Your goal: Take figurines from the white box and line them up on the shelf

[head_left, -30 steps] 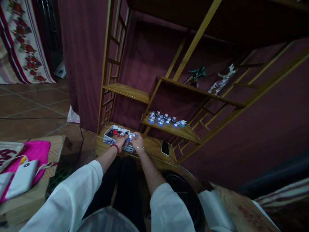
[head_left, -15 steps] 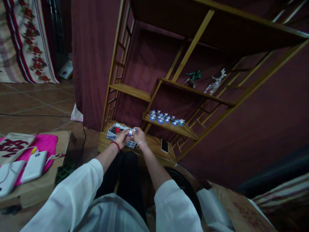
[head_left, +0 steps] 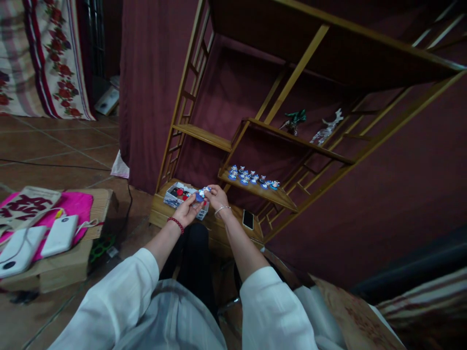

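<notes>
Between my two hands is a small blue and white figurine (head_left: pixel 203 193), held above the near edge of the shelf's bottom board. My left hand (head_left: pixel 188 210) grips its lower blue part from the left. From the right, the fingers of my right hand (head_left: pixel 217 198) close on its white upper part. Just behind and below my hands stands an open patterned box (head_left: pixel 171 200) with red and dark pieces in it. A group of similar blue and white figurines (head_left: pixel 245 178) stands in rows on the small middle shelf (head_left: pixel 270 193).
A phone (head_left: pixel 248 219) lies on the bottom board to the right. Higher up stand a green figure (head_left: pixel 295 119) and a clear deer ornament (head_left: pixel 327 127). At left, a low table (head_left: pixel 100 204) bears white power-bank-like devices (head_left: pixel 60 236) and a pink cloth (head_left: pixel 80 204).
My hands have shifted slightly right and the figurine is turned, so its blue part now shows at the lower left. The whole view has moved a little as well.
</notes>
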Motion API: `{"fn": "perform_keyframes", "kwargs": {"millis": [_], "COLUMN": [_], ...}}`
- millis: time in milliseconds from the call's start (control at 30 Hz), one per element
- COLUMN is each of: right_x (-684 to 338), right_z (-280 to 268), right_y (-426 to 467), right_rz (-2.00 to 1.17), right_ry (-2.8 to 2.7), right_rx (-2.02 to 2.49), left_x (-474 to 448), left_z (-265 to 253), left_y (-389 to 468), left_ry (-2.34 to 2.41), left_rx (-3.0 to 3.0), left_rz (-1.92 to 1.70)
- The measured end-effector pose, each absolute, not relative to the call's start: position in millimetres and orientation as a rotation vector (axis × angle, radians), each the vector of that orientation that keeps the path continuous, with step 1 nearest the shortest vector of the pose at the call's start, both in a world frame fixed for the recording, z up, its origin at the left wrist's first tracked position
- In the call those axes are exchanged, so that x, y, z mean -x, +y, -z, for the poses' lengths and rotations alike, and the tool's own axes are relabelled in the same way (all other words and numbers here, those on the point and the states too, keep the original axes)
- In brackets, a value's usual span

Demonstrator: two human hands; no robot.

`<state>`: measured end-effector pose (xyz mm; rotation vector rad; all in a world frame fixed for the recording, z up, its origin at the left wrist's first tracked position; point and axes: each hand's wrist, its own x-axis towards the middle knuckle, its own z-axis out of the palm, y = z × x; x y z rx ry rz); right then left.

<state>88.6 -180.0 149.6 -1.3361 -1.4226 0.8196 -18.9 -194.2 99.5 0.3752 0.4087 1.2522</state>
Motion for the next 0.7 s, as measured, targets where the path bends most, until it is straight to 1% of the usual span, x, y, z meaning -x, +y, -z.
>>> {"fn": "perform_keyframes", "kwargs": {"millis": [333, 700], "right_x": [-91.2, -89.1], "right_z": [-167.1, -178.3], "right_y": [-182.7, -183.7], "right_rz": [-0.863, -0.864], "right_ry": [-1.496, -1.617], "right_rx": [1.234, 1.181], "left_x": [20.3, 23.5], "left_z": [-116.7, -116.4], "left_y": [-202.1, -203.1], "left_ry": [0.28, 0.175], "left_rx": [-0.193, -0.153], "left_rz": [-1.256, -1.248]}}
